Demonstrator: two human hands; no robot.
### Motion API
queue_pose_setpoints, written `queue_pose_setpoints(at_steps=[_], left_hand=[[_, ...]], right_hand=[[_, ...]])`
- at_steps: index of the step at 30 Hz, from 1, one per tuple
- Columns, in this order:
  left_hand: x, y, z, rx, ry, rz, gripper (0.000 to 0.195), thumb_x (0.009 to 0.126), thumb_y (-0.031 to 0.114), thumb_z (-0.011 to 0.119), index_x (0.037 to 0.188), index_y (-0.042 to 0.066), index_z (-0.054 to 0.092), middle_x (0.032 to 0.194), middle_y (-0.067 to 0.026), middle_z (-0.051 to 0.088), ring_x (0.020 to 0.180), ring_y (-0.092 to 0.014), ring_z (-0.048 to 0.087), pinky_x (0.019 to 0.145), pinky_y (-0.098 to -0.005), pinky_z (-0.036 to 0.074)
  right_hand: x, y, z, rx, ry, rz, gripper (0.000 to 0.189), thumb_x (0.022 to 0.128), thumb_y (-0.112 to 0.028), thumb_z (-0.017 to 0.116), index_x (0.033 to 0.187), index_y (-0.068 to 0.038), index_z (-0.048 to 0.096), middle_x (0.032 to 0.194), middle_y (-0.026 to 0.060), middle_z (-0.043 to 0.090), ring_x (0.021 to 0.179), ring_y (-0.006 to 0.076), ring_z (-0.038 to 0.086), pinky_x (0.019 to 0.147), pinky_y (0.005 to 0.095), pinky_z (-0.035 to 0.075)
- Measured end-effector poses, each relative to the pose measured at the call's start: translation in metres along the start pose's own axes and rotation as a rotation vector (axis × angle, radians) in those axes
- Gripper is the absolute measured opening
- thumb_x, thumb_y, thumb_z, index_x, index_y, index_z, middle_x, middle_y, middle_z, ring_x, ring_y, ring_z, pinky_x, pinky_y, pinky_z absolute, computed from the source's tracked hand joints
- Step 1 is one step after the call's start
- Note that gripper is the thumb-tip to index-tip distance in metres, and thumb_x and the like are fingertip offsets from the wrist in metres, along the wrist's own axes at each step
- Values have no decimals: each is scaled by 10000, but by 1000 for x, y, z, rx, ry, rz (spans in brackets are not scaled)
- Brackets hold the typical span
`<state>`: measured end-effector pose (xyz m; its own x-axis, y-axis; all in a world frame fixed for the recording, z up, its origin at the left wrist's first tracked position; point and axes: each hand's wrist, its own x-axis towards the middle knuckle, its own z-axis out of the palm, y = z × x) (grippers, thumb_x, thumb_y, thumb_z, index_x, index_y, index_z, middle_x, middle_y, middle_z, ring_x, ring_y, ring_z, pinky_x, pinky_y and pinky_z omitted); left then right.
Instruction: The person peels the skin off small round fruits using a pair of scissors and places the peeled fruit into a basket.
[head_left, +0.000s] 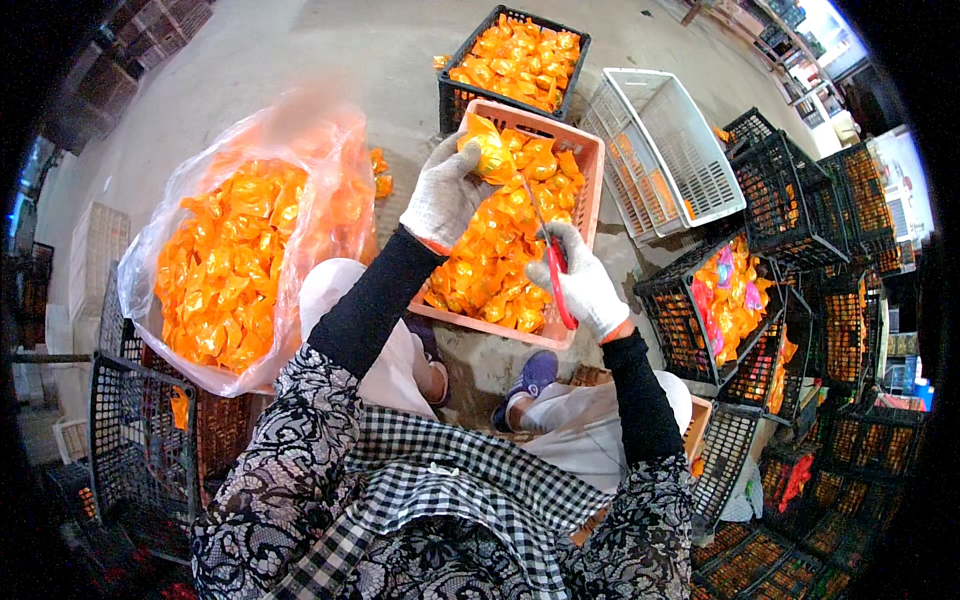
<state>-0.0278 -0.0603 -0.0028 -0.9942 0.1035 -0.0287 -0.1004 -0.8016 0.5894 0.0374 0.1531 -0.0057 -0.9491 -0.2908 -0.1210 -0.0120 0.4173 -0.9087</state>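
My gloved left hand (448, 189) grips an orange foil-wrapped item (489, 152) between thumb and fingers. The gloved right hand (581, 281) is closed around red-handled scissors (559, 283), whose blades point up towards that item. Whether the blades touch its wrapper cannot be told. Both hands are over a pink plastic crate (592, 187) holding many similar orange-wrapped items. To the left stands a large clear plastic bag (142, 289), opened wide and full of the same orange items.
Beyond the pink crate is a black crate (450, 88) of orange items. A white crate (679, 112) stands at its right. Stacked black crates (664, 307) fill the right side, some with orange items. Another black crate (142, 442) stands at the lower left.
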Motion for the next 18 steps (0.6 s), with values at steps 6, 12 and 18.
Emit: queue_pose_setpoints(at_steps=[6, 12, 18], left_hand=[[2, -4, -2, 39, 56, 53, 326, 937, 124, 517, 1247, 34, 479, 1160, -101, 582, 1069, -222, 580, 934, -393, 483], [-11, -23, 2, 39, 17, -45, 349, 947, 132, 514, 1282, 57, 451, 1193, -90, 565, 1098, -220, 562, 930, -401, 485], [-17, -25, 11, 22, 54, -75, 388, 948, 133, 518, 1318, 72, 422, 1229, -83, 545, 1124, -218, 551, 930, -414, 491]], right_hand=[[2, -16, 4, -97, -14, 40, 636, 735, -344, 758, 1207, -4, 500, 1048, 166, 612, 977, 273, 597, 875, 340, 460], [3, -28, 5, -198, 94, 0, 634, 734, -364, 748, 1190, 14, 522, 1057, 191, 614, 989, 313, 602, 854, 360, 472], [-2, -24, 5, -347, 177, -67, 622, 741, -413, 731, 1193, -29, 543, 1062, 174, 624, 967, 326, 614, 819, 386, 487]])
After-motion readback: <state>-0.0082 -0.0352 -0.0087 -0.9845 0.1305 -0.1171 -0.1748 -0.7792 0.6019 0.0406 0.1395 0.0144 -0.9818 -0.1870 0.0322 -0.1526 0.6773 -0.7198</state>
